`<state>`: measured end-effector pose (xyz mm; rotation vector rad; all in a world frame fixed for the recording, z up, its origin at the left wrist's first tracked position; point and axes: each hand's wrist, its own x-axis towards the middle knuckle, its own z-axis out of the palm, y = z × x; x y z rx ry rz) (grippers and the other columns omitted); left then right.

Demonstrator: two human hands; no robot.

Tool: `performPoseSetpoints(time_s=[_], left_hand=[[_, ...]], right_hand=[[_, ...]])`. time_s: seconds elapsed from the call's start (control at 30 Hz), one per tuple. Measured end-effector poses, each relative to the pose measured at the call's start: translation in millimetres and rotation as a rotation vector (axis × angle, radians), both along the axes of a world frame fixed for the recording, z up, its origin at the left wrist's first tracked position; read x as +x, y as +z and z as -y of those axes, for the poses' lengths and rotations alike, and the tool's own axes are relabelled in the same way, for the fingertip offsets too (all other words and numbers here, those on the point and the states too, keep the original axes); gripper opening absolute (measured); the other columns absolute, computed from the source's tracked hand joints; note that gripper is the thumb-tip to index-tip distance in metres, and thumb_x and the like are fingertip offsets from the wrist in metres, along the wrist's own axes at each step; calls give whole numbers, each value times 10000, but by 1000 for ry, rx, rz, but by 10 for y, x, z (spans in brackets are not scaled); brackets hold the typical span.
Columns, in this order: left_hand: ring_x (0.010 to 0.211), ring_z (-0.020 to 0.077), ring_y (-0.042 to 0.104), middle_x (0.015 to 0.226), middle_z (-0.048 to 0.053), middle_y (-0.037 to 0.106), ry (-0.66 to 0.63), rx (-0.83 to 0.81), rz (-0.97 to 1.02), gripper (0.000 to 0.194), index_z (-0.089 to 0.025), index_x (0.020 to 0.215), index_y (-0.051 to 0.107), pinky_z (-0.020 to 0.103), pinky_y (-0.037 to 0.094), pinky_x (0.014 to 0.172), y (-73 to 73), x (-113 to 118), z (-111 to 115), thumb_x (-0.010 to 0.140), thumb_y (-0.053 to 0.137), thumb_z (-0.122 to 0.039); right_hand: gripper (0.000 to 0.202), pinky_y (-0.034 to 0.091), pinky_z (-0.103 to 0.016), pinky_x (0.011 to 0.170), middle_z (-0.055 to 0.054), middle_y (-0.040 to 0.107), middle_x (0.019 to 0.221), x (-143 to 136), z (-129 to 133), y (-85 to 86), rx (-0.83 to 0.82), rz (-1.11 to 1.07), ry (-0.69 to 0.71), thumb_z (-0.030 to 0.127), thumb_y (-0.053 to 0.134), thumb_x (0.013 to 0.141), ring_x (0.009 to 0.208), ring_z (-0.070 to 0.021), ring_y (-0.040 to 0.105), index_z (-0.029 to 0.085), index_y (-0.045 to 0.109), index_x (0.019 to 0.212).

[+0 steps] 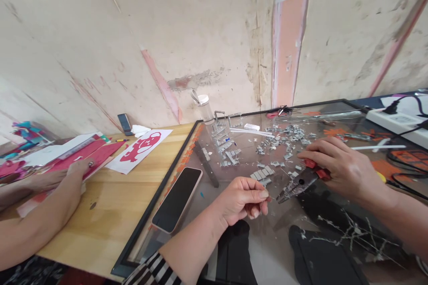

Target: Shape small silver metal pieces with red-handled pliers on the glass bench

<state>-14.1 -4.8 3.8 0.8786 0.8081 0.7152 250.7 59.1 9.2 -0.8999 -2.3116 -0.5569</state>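
My right hand (347,167) grips needle-nose pliers (297,185) by their red handles, the jaws pointing left and down. My left hand (244,200) is closed in a pinch, thumb against forefinger, on what looks like a thin wire (273,197). The wire's end comes close to the plier tips; whether they touch I cannot tell. Just beyond my left fingers lies a row of flat grey metal pieces (262,173). Many small loose metal pieces (287,136) are scattered farther back on the glass tabletop (267,240). Thin twiggy wire strands (357,231) lie below my right wrist.
A phone (177,198) lies left of my forearm. Behind stand a clear bottle (204,107) and a white power strip (397,122) with cables. At the left, another person's hands (75,171) work on red paper, beside a red paper-cut picture (142,147) on the wooden table.
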Motion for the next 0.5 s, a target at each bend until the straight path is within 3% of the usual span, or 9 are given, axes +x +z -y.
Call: performPoseSetpoints(time_s=[0.5], left_hand=[[319,45,447,496,18,626,-35,26,-61,254,-118,649,606,155,275,322,-18,-14,8,614,742,-329]], right_hand=[[275,445,-308,719,-45,632,931,-16,58,49,-46,41,15,118,483,773,874,-195,531,241,650,954]])
